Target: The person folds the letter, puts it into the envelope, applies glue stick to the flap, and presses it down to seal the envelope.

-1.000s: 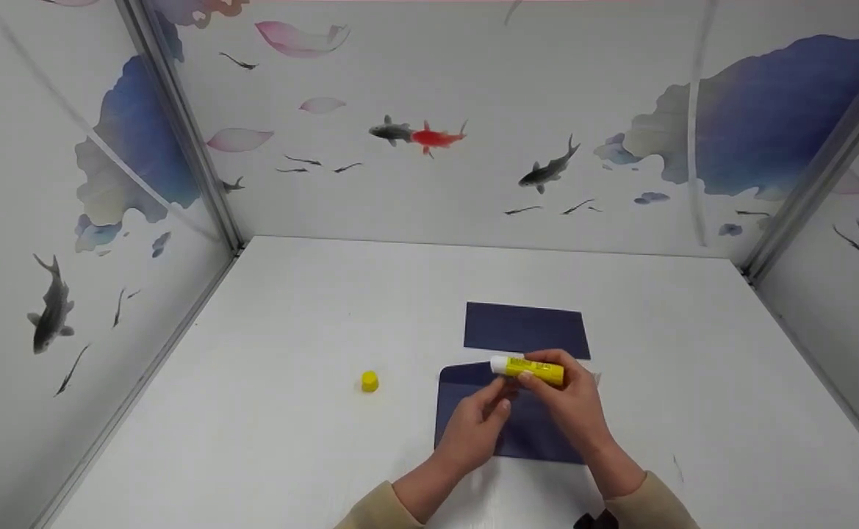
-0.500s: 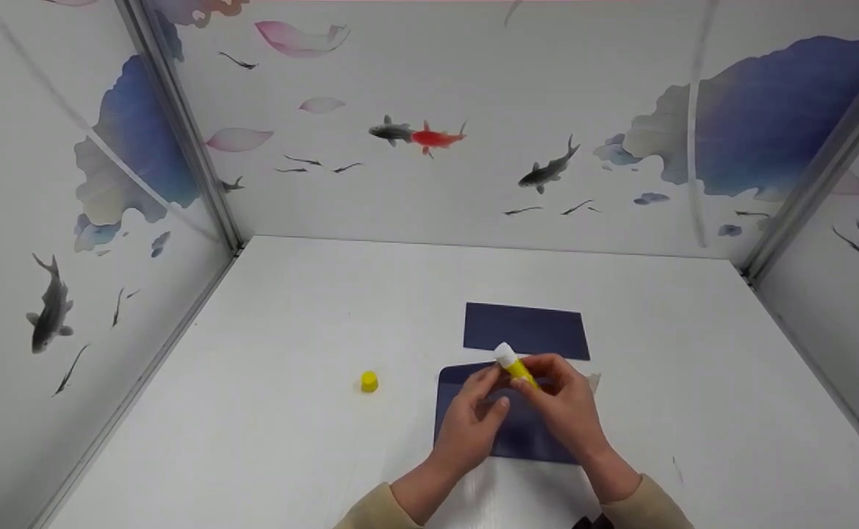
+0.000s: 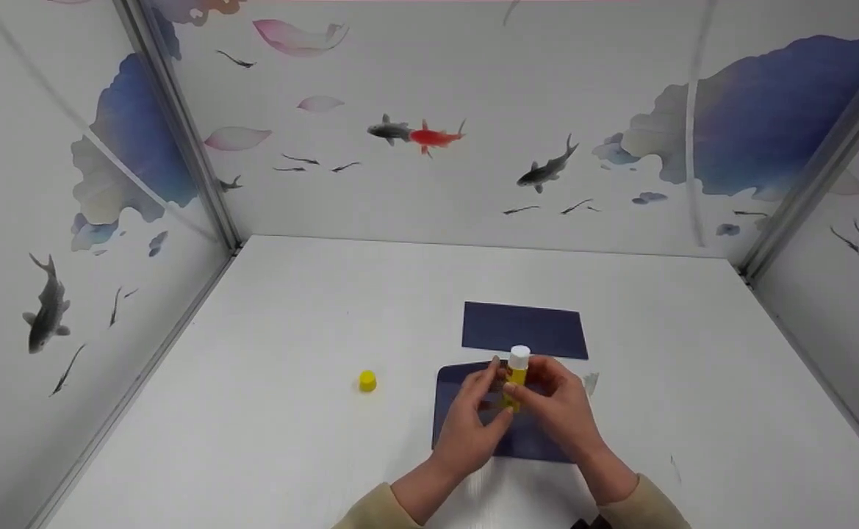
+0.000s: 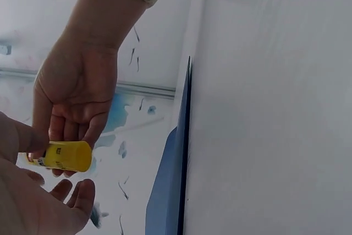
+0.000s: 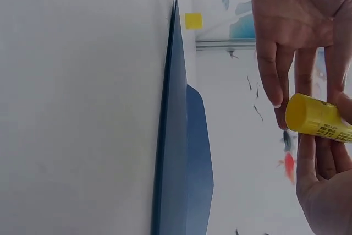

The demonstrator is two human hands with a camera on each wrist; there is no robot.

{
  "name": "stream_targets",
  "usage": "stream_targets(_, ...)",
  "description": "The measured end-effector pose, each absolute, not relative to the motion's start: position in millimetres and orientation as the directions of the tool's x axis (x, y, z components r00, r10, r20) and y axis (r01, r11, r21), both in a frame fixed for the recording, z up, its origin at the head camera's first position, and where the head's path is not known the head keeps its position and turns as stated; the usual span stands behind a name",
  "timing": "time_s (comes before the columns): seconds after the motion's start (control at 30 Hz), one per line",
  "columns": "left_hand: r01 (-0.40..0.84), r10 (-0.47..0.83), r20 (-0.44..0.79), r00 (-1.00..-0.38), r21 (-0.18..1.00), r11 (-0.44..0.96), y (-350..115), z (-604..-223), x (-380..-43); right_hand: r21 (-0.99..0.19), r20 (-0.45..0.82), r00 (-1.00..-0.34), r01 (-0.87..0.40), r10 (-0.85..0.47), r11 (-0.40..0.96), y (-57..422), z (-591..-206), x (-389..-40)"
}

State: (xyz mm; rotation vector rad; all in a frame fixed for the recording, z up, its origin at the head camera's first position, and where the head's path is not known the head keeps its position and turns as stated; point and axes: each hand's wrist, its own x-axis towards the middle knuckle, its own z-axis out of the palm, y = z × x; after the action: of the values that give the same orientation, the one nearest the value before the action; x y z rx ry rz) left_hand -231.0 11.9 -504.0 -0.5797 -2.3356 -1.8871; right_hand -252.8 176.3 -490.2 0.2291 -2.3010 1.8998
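Observation:
A yellow glue stick (image 3: 515, 382), its white end up, stands upright over the dark blue envelope (image 3: 458, 419) in the head view. My right hand (image 3: 565, 408) pinches it between thumb and fingers. My left hand (image 3: 466, 422) is close on its left, with relaxed fingers and fingertips right at its side. In the left wrist view the yellow base of the glue stick (image 4: 69, 156) points right, the loosely bent left fingers just below it. The envelope (image 5: 173, 136) appears edge-on in the right wrist view, its flap raised.
The yellow cap (image 3: 367, 380) sits on the white table (image 3: 289, 316) to the left. Beyond the envelope lies a dark blue rectangular card (image 3: 525, 329). A pale scrap (image 3: 591, 383) shows beside the right hand. Printed white walls (image 3: 429, 198) enclose the table.
The glue stick has turned from lying sideways, white end leftward, to upright with that end on top. The right hand keeps hold of it, and the left hand stays close by.

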Motion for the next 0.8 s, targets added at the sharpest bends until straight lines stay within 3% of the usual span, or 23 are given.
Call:
stream_targets(0.2, 0.192, 0.181, 0.159, -0.970, 0.965, 0.179, 12.5, -505.0, -233.7, -0.974, 0.158, -0.987, -0.154, 0.014, 0.166, 171.9, -484.9, -248.7)
stream_targets(0.47, 0.149, 0.157, 0.125, -0.980, 0.977, 0.154, 11.9, -505.4, -233.5, -0.973, 0.147, -0.988, -0.138, 0.037, 0.183, 169.6, -481.4, -247.2)
stream_targets(0.8, 0.078, 0.297, 0.084, -0.951, 0.996, -0.032, 11.3, -505.0, -231.4, -0.970, 0.188, -0.982, -0.188, -0.019, 0.151, 172.6, -479.0, -245.5)
